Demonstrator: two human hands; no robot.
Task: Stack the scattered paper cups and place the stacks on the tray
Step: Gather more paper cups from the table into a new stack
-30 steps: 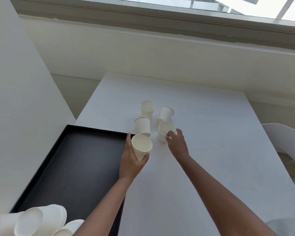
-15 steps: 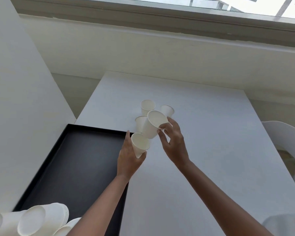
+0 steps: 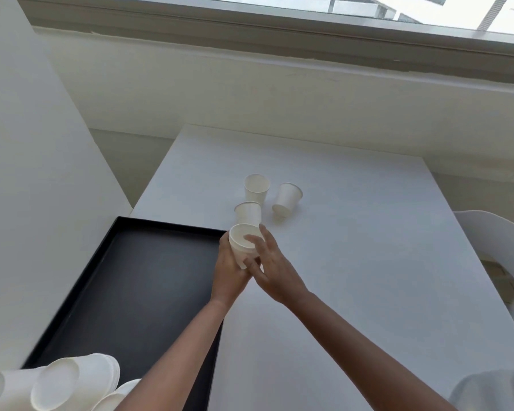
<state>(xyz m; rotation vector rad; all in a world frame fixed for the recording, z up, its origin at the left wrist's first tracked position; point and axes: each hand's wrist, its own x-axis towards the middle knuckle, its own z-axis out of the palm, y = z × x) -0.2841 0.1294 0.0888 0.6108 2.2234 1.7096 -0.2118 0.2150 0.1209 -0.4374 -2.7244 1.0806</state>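
1. Head view, hands: L hand [image 3: 230, 269] wraps the nested cups [image 3: 242, 244] from below and the left, fingers closed round the wall, so the mouth stays up and open to take more. R hand [image 3: 272, 264] rests on the stack's right side, fingers partly spread, one fingertip over the rim; prob. seating the upper cup. Whether R actually clamps it: can't tell.
2. Head view, stack position: held in the air just off the tray's far right corner, over the table [image 3: 353, 262] beside the tray [image 3: 137, 280]; a short carry to either.
3. Head view, loose cups: far cup [image 3: 256, 188] and near cup [image 3: 248, 212] stand upright, mouths up; third cup [image 3: 287, 198] lies tipped, to their right. All mid-table, close together, within reach.
4. Head view, finished stacks [image 3: 72, 381]: lying at the tray's near left corner, partly cut off by the frame edge; rest of tray bare.
5. Judgement: stacking approx. mid-way; 3 cups left.
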